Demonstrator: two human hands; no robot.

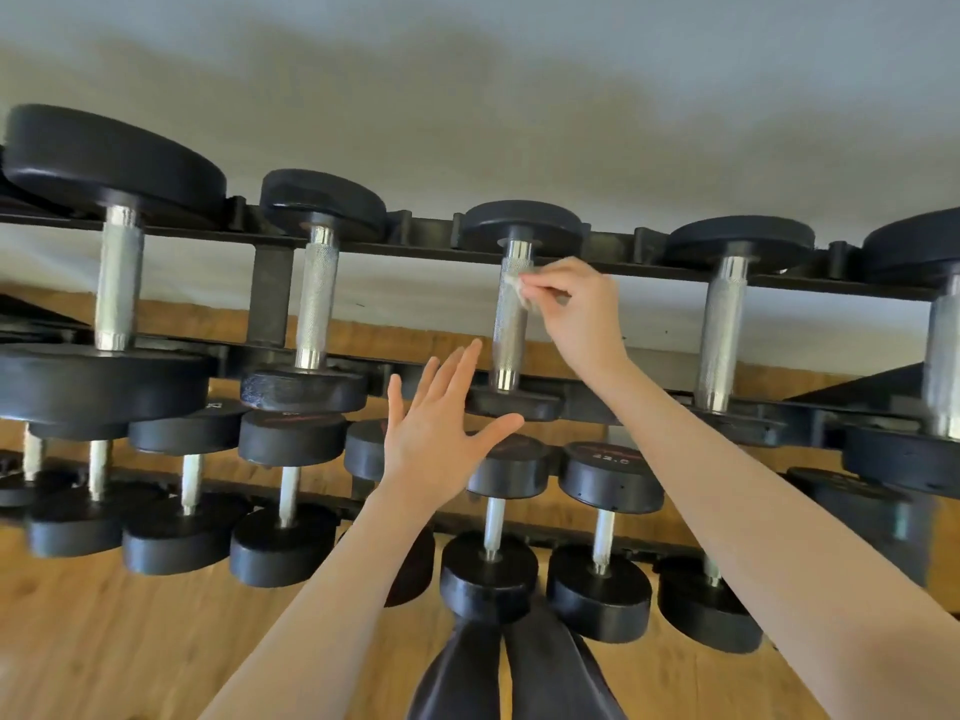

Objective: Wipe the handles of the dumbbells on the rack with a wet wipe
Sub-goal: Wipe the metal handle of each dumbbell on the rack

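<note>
Dumbbell (pixel 611 478) marked "22.5", lower rack (pixel 649 262) tier.

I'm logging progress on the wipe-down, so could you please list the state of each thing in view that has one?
Right hand: pinches the wet wipe against a top-row handle.
Wet wipe: crumpled, pressed to the upper part of that handle.
Middle top-row dumbbell: seated in the rack, being wiped.
Left hand: open, fingers spread, holds nothing.
Other top-row dumbbells: racked, untouched.
Lower-row dumbbells: racked, untouched.
</note>
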